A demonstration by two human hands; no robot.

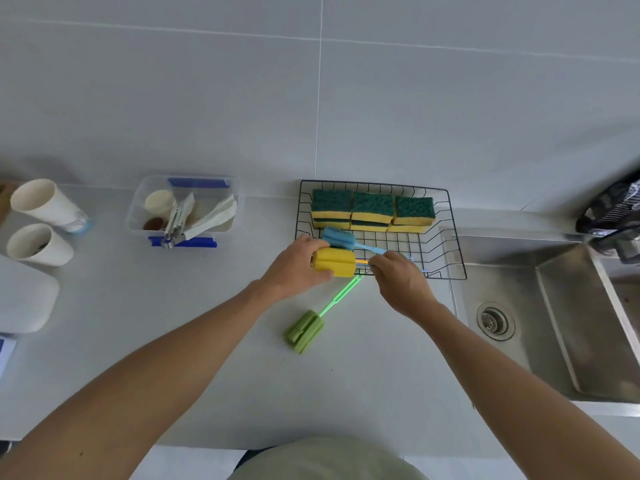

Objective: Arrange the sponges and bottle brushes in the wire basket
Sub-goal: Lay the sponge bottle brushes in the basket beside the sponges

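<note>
A black wire basket (446, 216) stands on the counter against the wall. Several green-and-yellow sponges (372, 211) are stacked in a row along its far side. A blue bottle brush (339, 237) lies in the basket in front of them, its handle running right. My left hand (298, 268) grips the yellow foam head of a yellow bottle brush (334, 262) at the basket's front left edge. My right hand (401, 278) pinches that brush's handle. A green bottle brush (304, 331) lies on the counter in front of the basket, handle pointing toward it.
A steel sink (554, 323) with a drain sits to the right, a dark tap above it. A clear plastic box (185, 211) with utensils stands left of the basket. Two white cups (41, 220) and a white lid are at the far left.
</note>
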